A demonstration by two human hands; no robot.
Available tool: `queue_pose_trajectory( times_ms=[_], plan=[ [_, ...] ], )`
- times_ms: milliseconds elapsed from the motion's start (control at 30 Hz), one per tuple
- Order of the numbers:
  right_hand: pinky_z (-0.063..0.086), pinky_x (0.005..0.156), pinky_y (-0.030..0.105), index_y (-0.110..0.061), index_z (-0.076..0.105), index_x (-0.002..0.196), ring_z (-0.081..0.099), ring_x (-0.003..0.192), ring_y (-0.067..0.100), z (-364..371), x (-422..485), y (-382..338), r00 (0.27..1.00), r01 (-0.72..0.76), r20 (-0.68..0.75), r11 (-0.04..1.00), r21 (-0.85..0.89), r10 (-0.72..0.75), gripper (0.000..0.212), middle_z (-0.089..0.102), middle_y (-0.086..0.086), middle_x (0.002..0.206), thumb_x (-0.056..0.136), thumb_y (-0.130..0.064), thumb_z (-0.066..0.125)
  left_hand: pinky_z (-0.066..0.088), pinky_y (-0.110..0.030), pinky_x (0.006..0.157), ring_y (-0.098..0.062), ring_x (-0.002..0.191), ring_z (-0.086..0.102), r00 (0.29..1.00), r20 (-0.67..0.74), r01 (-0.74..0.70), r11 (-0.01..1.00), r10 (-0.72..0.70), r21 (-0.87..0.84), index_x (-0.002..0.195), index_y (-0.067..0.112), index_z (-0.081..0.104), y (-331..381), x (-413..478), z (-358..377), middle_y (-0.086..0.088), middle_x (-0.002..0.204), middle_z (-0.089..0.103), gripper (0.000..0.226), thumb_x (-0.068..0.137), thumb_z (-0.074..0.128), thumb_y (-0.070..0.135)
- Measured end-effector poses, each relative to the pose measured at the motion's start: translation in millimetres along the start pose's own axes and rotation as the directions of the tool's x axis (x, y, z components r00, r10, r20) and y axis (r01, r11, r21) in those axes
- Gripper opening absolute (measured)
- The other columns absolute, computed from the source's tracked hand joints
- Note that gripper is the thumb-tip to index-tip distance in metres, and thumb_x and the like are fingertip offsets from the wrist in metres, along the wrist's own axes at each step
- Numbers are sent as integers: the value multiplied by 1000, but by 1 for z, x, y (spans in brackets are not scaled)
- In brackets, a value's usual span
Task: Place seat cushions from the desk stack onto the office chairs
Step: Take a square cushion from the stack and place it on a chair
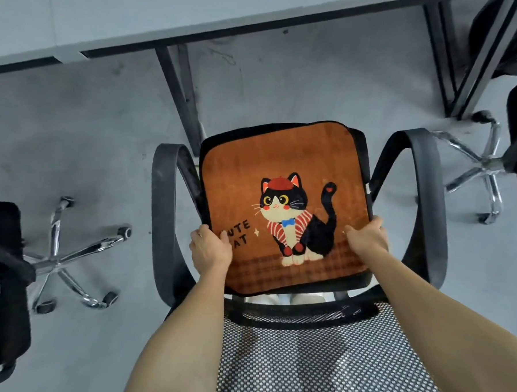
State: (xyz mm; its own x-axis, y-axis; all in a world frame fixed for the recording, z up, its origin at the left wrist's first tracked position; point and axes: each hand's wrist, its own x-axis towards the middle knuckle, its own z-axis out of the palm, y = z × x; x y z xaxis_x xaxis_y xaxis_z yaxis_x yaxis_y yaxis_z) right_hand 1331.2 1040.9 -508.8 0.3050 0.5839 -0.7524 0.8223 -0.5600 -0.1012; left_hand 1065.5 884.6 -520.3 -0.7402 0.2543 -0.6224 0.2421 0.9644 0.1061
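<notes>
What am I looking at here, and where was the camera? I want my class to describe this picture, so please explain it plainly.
There is no machine: the picture comes from a camera worn on a person's head, looking down at their own arms. The left hand and right hand grip the side edges of an orange cat cushion, set over the seat of a black office chair. The mesh below is its backrest. A grey desk stands beyond, with other chairs either side.

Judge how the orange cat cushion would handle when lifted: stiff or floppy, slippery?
Probably fairly firm: the cushion shows a thick edge and no sag between the left hand and right hand gripping its sides. Its plush-looking face suggests little slip.
</notes>
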Motion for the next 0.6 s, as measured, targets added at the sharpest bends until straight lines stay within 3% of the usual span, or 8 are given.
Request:
queue_pose_trajectory(
  times_ms=[133,267,367,600],
  plan=[
    [41,107,56,-13,28,151,43,130,45,6,5,-5,998,-42,-53,999,-31,40,62,34,21,147,98,-36,52,44,-39,74,-35,105,58,998,-50,-36,997,32,-74,122,13,49,1,6,-3,-14,127,51,21,103,47,22],
    [47,96,55,-12,39,135,50,119,44,5,8,5,994,-86,-76,995,-40,83,39,42,20,137,99,-24,42,40,-36,73,-32,98,60,992,-126,-32,983,9,-182,120,19,53,11,11,-8,-9,122,58,19,105,46,28],
    [50,93,54,-13,39,135,54,113,44,6,2,7,987,-156,-50,988,-18,155,41,46,19,134,96,-25,44,39,-37,71,-26,90,55,990,-140,-43,983,18,-177,120,21,54,13,15,-10,-8,119,60,20,105,47,31],
    [50,96,56,-15,41,137,54,113,43,4,-2,7,982,-187,-27,982,11,187,43,45,18,133,96,-28,46,42,-39,74,-31,102,61,993,-118,-13,988,-6,-154,123,20,54,14,20,-13,-7,123,59,23,104,47,33]
  ],
)
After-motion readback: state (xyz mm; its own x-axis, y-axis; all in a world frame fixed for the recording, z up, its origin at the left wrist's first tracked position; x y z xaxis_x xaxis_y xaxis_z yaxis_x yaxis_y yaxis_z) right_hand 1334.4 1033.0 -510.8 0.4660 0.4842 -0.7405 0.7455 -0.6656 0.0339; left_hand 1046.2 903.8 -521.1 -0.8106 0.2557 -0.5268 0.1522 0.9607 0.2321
